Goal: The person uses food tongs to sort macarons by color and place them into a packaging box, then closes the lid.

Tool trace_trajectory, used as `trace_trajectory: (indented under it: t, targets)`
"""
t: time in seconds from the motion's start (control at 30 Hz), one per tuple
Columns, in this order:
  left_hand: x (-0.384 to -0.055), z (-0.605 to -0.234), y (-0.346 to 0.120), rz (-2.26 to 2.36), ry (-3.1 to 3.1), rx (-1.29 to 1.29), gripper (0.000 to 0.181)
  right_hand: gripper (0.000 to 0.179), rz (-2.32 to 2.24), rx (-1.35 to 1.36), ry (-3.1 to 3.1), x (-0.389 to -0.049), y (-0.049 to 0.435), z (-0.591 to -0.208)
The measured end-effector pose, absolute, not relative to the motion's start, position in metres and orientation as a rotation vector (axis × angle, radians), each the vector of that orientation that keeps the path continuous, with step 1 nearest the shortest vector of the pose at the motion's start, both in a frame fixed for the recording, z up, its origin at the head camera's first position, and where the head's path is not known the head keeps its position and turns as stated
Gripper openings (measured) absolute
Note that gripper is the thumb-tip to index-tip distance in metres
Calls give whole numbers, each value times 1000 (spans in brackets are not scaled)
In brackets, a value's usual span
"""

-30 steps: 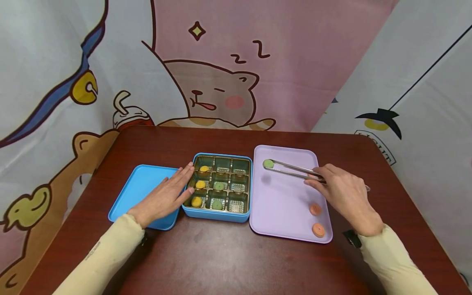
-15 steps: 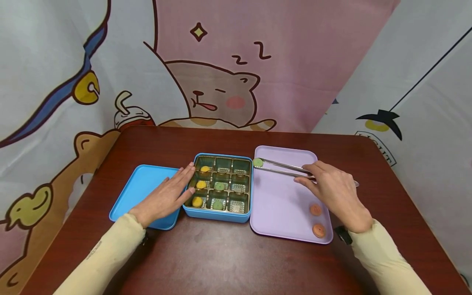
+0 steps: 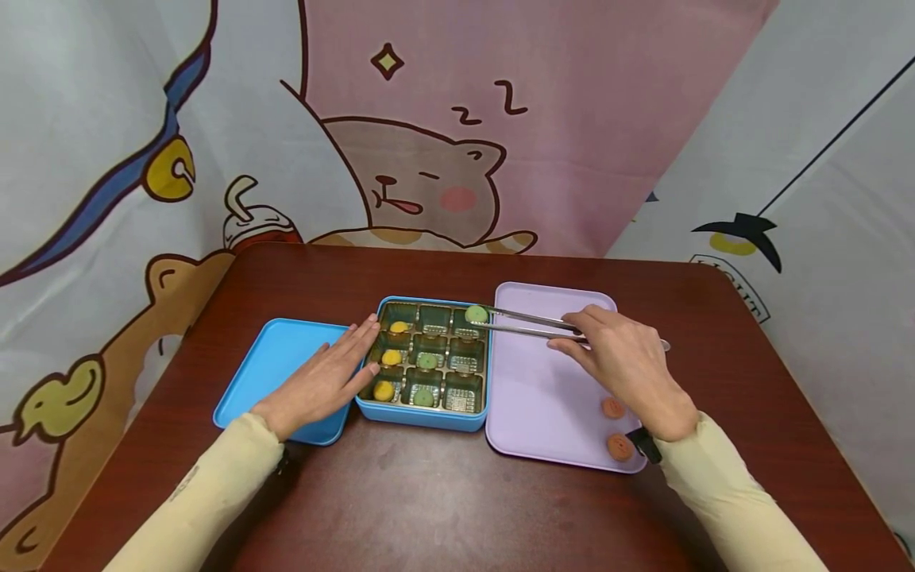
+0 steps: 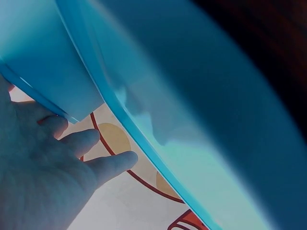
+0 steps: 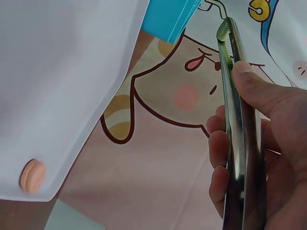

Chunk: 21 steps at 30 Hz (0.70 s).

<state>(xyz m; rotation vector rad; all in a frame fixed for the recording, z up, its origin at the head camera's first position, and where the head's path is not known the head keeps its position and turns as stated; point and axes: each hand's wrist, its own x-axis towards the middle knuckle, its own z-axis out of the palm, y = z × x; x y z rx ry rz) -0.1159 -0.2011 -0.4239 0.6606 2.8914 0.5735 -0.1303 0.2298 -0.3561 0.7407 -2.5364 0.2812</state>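
On my feed, my left hand (image 3: 322, 388) lies straight-fingered along the left edge of the blue rectangular box (image 3: 422, 417); over its far right corner hangs a round green macaron (image 3: 476, 314), pinched by long silver metal tongs (image 5: 236, 143) my right hand (image 3: 629, 369) grips.

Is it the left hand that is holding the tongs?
No, the right hand grips the tongs, while the left hand is at the edge of the blue box.

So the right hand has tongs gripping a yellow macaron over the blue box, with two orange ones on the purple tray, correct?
Not quite: the head view shows the right hand has tongs gripping a green macaron, not yellow, over the blue box, with two orange ones on the purple tray.
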Motion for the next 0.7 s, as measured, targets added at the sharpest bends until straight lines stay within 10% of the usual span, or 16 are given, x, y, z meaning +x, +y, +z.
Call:
trace_trajectory:
  t: [0.7]
  targets:
    - [-116, -424, -201, 555, 2909, 676, 72, 34, 263, 832, -2567, -145, 201, -358]
